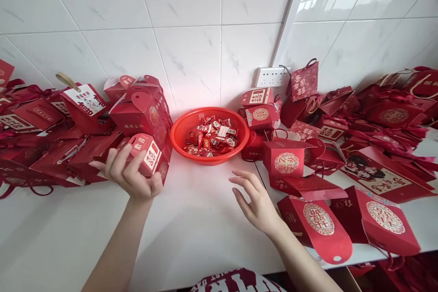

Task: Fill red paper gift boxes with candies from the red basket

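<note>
My left hand [132,175] is raised with its fingers apart and loosely curled. It is in front of a small red gift box [153,157] with a white and gold label, at the near side of a stack of boxes. The fingertips overlap the box in view; whether they touch it I cannot tell. My right hand [255,200] hovers over the white table with fingers stretched out and nothing in them. Between and beyond both hands stands a red plastic basket [176,139] with many small wrapped candies [212,137] inside.
Stacked red boxes [137,112] and ribboned gift bags [41,150] crowd the left. More boxes [286,162] and bags [390,112] fill the right, with an open-flapped box [316,228] near the front edge. A power strip [272,76] is on the tiled wall [188,64].
</note>
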Demonstrator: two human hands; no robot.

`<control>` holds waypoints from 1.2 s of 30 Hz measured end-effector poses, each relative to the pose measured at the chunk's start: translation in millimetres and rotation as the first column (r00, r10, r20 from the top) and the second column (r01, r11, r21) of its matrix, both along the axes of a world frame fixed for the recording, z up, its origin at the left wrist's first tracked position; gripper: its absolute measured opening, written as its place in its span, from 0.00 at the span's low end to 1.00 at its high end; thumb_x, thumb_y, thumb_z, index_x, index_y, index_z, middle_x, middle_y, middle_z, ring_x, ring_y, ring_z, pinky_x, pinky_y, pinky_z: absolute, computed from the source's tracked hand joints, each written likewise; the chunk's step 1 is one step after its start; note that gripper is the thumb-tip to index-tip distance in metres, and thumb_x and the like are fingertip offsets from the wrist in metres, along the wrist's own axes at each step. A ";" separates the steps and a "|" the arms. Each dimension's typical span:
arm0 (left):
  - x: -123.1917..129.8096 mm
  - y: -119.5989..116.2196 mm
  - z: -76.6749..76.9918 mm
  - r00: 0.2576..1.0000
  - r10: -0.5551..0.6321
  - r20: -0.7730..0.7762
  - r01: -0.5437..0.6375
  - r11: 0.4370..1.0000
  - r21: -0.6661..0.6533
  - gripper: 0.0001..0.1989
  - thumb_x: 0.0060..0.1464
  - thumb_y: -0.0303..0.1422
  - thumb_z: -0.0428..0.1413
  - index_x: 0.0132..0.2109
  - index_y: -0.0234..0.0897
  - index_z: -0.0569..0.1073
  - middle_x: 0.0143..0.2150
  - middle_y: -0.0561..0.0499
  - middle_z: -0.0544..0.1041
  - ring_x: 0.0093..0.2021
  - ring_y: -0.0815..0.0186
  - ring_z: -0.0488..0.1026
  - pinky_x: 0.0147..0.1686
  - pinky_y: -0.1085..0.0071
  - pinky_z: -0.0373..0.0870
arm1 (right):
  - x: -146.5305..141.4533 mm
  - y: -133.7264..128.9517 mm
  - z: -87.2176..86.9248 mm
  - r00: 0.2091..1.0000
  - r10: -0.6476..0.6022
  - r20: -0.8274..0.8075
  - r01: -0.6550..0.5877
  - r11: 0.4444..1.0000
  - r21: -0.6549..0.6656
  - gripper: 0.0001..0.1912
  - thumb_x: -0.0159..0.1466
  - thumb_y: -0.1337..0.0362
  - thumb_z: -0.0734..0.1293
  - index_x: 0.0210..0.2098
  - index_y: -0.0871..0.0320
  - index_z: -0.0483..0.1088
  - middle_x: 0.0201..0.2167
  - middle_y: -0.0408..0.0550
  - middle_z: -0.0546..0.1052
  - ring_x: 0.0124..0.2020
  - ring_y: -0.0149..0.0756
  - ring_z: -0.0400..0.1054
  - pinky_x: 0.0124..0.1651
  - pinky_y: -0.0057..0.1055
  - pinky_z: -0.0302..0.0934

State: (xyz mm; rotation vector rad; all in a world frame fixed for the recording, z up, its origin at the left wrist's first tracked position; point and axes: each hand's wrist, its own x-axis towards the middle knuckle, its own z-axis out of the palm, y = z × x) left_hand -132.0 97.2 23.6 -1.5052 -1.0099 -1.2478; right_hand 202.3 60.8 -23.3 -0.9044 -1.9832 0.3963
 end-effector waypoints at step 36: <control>119.1 -29.4 -93.2 0.748 -0.634 0.198 0.205 -0.063 -0.977 0.28 0.64 0.43 0.55 0.69 0.48 0.63 0.72 0.45 0.62 0.72 0.51 0.58 0.70 0.45 0.54 | 111.0 59.3 66.0 0.932 -0.346 0.109 0.362 0.900 -0.243 0.09 0.63 0.61 0.69 0.42 0.54 0.77 0.39 0.47 0.80 0.39 0.40 0.75 0.44 0.37 0.69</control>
